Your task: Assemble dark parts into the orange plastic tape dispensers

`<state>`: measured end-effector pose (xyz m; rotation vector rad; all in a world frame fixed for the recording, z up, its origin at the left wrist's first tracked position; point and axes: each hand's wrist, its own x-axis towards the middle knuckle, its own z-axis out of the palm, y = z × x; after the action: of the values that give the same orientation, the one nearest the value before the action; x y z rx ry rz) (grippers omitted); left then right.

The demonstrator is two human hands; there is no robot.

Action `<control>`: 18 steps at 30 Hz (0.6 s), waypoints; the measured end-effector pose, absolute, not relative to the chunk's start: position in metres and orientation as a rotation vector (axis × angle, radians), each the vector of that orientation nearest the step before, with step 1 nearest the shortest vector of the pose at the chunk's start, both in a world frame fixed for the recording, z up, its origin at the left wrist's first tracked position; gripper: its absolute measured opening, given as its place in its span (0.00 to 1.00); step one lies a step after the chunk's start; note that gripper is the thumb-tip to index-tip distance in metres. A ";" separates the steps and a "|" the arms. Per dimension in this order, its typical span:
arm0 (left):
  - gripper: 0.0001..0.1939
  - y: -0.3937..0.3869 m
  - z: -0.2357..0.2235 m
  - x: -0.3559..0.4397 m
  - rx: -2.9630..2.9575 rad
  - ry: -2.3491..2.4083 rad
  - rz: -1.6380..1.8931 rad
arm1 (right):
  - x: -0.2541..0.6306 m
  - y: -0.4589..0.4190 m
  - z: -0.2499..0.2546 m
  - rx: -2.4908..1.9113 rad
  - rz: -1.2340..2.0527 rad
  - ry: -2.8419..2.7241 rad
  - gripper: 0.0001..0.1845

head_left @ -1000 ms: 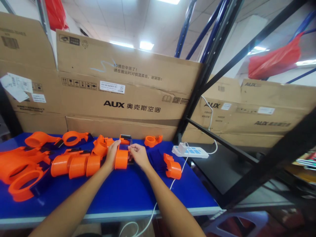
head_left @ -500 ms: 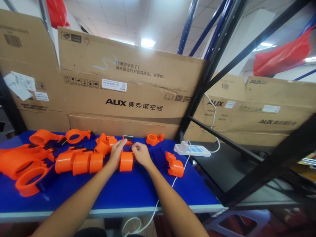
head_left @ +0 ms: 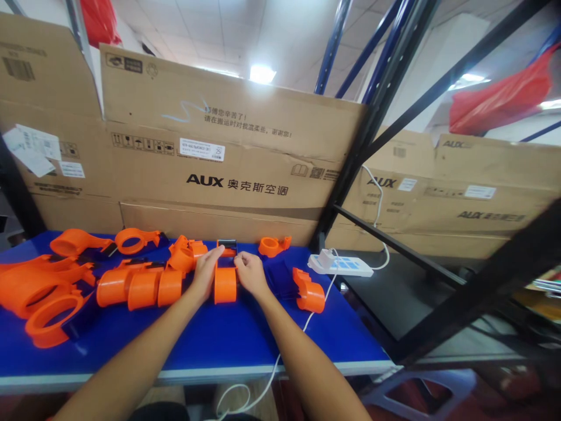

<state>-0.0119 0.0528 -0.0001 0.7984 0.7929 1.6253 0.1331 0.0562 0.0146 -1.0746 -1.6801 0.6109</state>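
Observation:
Between my hands is an orange tape dispenser (head_left: 225,285), its round body toward me and its dark-edged head pointing away. My left hand (head_left: 207,270) grips its left side, with the thumb stretched along the head. On the other side, my right hand (head_left: 249,270) is closed, thumb and fingers pinched against the dispenser's neck. Whether those fingers also hold a small part is hidden. Left of my hands stand several like dispensers (head_left: 144,289) in a row. One more dispenser (head_left: 311,294) lies to the right, and another (head_left: 274,246) sits behind my right hand.
A white power strip (head_left: 340,264) rests at the table's right edge, its cable hanging over the front. Large cardboard sheets (head_left: 245,216) wall off the back of the blue table (head_left: 210,345). A black shelf post (head_left: 350,169) rises at the right. More orange dispensers (head_left: 56,316) crowd the left.
Both hands stay at the dispenser with almost the same grip. The right fingers have shifted very slightly along its side, and the view has moved a little.

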 end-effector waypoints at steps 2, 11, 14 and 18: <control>0.20 0.052 0.001 -0.012 0.796 0.800 1.628 | 0.132 0.055 0.015 -1.074 0.601 -1.677 0.14; 0.21 0.051 0.003 -0.012 0.793 0.799 1.619 | 0.128 0.054 0.017 -1.129 0.625 -1.637 0.15; 0.22 0.053 0.000 -0.012 0.793 0.796 1.625 | 0.127 0.055 0.017 -1.125 0.674 -1.616 0.13; 0.26 0.054 -0.003 -0.008 0.789 0.787 1.650 | 0.128 0.057 0.014 -1.091 0.736 -1.599 0.12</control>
<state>-0.0084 0.0538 -0.0034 0.7894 0.7865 1.6504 0.1283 0.0574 0.0138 -1.0911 -1.5985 0.7365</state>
